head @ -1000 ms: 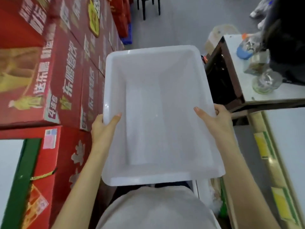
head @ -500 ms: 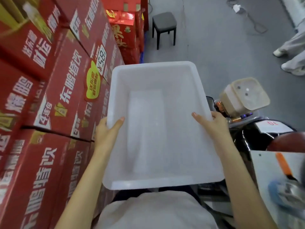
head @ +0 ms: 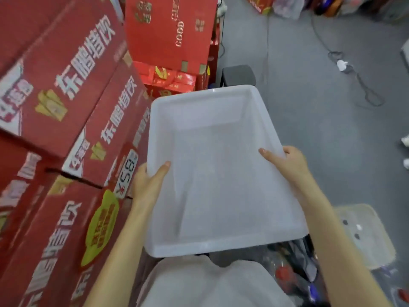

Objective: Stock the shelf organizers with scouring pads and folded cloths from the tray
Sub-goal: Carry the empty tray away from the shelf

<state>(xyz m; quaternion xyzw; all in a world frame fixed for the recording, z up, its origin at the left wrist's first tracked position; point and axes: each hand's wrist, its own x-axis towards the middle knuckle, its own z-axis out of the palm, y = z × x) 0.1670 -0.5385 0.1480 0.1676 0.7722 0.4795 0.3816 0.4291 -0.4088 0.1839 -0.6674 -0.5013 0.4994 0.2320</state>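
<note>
I carry a white plastic tray (head: 212, 165) in front of my body, held level above the floor. Nothing lies inside it. My left hand (head: 148, 185) grips its left rim, thumb over the edge. On the right rim sits my right hand (head: 290, 165), thumb inside the tray. No scouring pads, cloths or shelf organizers are in view.
Stacked red cartons (head: 66, 120) with white lettering form a wall close on my left. A dark stool (head: 239, 75) stands just past the tray's far edge. Grey floor with a cable and plug (head: 343, 65) lies to the right. A beige lidded container (head: 365, 233) sits at lower right.
The view has swung and advanced along the red cartons. The counter with glassware has left the frame. Both hands keep the same grip on the tray.
</note>
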